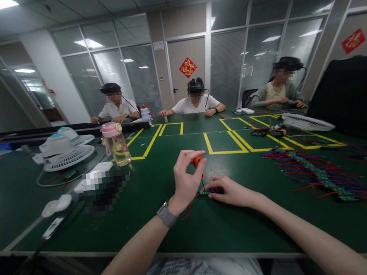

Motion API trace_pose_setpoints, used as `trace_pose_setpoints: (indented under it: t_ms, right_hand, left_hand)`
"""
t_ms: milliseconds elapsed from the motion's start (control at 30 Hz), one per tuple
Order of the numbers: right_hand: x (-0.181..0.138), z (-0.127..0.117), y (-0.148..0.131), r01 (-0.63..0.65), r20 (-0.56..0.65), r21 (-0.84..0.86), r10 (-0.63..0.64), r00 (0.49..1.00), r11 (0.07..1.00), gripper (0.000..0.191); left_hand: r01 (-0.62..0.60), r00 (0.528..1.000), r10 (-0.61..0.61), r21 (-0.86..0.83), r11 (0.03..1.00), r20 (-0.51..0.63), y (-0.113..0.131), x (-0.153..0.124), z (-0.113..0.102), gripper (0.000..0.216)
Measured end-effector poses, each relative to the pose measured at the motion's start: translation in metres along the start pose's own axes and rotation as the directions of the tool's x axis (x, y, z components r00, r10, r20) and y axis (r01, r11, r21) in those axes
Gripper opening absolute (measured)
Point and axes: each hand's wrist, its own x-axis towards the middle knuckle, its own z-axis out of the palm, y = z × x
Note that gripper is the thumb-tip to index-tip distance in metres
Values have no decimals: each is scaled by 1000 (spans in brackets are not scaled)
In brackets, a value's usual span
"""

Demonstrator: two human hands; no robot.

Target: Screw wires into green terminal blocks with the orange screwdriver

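Note:
My left hand (187, 176) is closed around the orange and black handle of a screwdriver (197, 160), held upright. Its thin shaft points down at a small green circuit board (203, 192) on the table. Whether the tip touches the board is too small to tell. With fingers closed on the board's right side, my right hand (226, 190) rests on the table. A red wire trails from the board toward me, and dark wires show partly under my right fingers.
A long row of green circuit boards (318, 173) with red and blue wires lies at the right. On the left stand a pink-lidded bottle (119, 148) and white fan parts (69, 156). Several people sit across the green table (153, 228), which bears yellow tape outlines.

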Motion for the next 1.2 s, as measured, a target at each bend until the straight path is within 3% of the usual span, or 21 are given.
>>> trace_pose_setpoints:
  t_ms: [233,433,533,667,767,1033,1200]
  right_hand:
    - [0,-1,0,-9,7,-3,9,1000,1000,26]
    - [0,0,0,8,7,-17,-7,1000,1000,27]
    - [0,0,1,12,4,-17,-12,1000,1000,27]
    - [0,0,0,13,3,-12,-13,1000,1000,27]
    - [0,-1,-1,8,8,-7,-8,1000,1000,27]
    - [0,-3,-4,-4,10,-8,4,1000,1000,27]
    - [0,-3,-5,-13,12,-5,13,1000,1000,27]
  left_hand:
    - [63,997,-61,-49,997,42,-3,-2,1,29]
    - [25,999,-24,38,999,-38,0,1,0,16]
    - [6,1000,-5,38,999,-25,0,1,-1,16]
    - [28,999,-24,-75,997,48,-2,-2,0,30]
    - [83,996,-79,-157,984,34,-4,-3,2,31]
    - [11,999,-10,48,999,-31,2,1,-1,14]
    - [48,998,-46,-57,997,31,-2,0,-1,31]
